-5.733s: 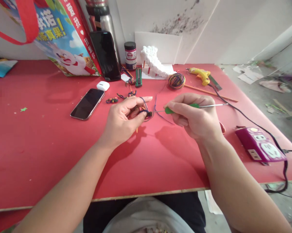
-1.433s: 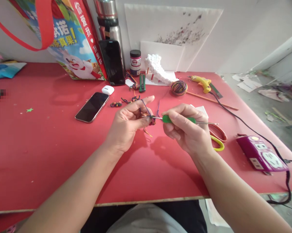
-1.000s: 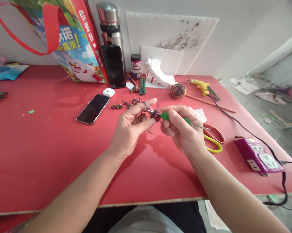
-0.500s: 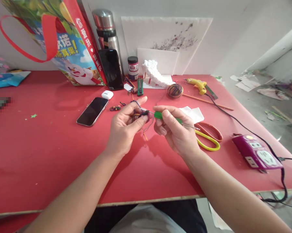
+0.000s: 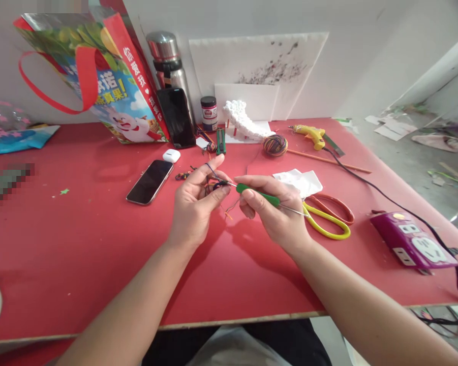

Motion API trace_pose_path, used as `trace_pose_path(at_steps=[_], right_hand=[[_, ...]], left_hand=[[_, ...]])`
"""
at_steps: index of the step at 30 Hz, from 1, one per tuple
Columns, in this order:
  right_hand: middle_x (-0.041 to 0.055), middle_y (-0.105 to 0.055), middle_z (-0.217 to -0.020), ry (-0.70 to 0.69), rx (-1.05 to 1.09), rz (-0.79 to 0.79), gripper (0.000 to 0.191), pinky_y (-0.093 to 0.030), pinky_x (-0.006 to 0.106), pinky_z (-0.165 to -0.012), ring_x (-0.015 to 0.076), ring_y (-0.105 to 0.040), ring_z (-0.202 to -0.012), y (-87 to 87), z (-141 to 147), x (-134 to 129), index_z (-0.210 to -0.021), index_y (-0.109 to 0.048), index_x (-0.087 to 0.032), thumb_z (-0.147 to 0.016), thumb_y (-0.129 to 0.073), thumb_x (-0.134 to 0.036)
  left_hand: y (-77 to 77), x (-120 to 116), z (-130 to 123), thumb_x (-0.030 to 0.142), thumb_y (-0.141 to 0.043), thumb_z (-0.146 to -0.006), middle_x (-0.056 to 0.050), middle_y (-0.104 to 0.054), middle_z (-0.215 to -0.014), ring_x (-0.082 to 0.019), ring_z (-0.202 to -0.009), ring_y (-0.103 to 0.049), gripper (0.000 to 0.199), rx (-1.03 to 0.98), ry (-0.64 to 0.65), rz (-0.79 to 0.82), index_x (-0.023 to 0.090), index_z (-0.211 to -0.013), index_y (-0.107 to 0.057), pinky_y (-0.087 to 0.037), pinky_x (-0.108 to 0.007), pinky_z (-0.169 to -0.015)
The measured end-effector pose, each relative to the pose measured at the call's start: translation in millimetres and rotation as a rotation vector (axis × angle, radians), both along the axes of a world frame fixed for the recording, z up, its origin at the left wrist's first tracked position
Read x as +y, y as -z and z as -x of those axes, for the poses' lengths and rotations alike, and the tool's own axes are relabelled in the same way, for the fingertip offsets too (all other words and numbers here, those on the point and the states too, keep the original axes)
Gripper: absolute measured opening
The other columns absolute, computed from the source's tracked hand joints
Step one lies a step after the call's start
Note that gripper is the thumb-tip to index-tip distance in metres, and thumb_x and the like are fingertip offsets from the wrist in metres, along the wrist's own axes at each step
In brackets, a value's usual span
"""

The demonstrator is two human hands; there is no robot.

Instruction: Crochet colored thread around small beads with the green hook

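Note:
My left hand [image 5: 194, 203] pinches a small dark piece of crochet work [image 5: 221, 185] between thumb and fingers, with a strand of yarn running over the raised index finger. In my right hand [image 5: 272, 208] is a crochet hook [image 5: 257, 194] with a green handle, held like a pencil. Its thin metal tip meets the crochet work, though the fingers partly hide the stitches. Loose orange and grey yarn ends [image 5: 229, 213] hang below. Farther back lies a multicoloured ball of yarn [image 5: 275, 145], from which a thin strand trails toward my hands.
Scissors [image 5: 343, 235] with yellow and orange handles lie beside my right wrist, near white paper [image 5: 301, 182]. A phone [image 5: 150, 182] and a white earbud case [image 5: 171, 155] lie left. Behind are a yellow glue gun [image 5: 308, 134], a gift bag [image 5: 125, 96] and a purple power strip [image 5: 414, 241] at right.
The hook has tilted a little and its tip has shifted slightly left with my right hand. Both hands keep their grips. The whole view has shifted slightly.

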State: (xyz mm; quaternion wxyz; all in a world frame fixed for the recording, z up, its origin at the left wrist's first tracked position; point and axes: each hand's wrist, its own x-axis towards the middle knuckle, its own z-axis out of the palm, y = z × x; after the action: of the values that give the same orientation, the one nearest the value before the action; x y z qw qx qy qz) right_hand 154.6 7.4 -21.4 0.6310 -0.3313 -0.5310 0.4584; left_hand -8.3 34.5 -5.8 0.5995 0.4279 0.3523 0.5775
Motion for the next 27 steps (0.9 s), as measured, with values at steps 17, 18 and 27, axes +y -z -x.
trace_pose_path(at_steps=[17, 18, 27], right_hand=[[-0.0009, -0.07, -0.069, -0.003, -0.086, -0.12, 0.017, -0.056, 0.029, -0.056, 0.0114, -0.061, -0.056, -4.9, -2, -4, -0.107, -0.084, -0.02, -0.101, -0.078, -0.034], [-0.0009, -0.07, -0.069, 0.036, -0.094, -0.123, 0.017, -0.056, 0.029, -0.056, 0.0117, -0.061, -0.056, -5.2, -2, -4, -0.107, -0.084, -0.02, -0.101, -0.077, -0.035], [-0.0003, -0.071, -0.074, 0.152, -0.098, -0.083, 0.024, -0.058, 0.03, -0.058, 0.0117, -0.06, -0.057, -6.4, 1, -1, -0.104, -0.083, -0.023, -0.1, -0.078, -0.046]], left_hand=[[-4.5, 2, -2, 0.018, -0.097, -0.065, 0.0, -0.074, -0.079, -0.01, -0.067, -0.061, 0.04, -0.059, 0.057, 0.098, 0.024, -0.103, -0.088, -0.042, -0.021, -0.058], [-4.7, 1, -3, 0.017, -0.096, -0.066, 0.0, -0.073, -0.078, -0.01, -0.067, -0.061, 0.038, -0.054, 0.06, 0.107, 0.024, -0.103, -0.087, -0.042, -0.022, -0.058], [-7.2, -5, -6, 0.016, -0.095, -0.069, 0.001, -0.07, -0.082, -0.013, -0.079, -0.069, 0.039, -0.053, 0.009, 0.133, 0.025, -0.106, -0.086, -0.044, -0.02, -0.059]])
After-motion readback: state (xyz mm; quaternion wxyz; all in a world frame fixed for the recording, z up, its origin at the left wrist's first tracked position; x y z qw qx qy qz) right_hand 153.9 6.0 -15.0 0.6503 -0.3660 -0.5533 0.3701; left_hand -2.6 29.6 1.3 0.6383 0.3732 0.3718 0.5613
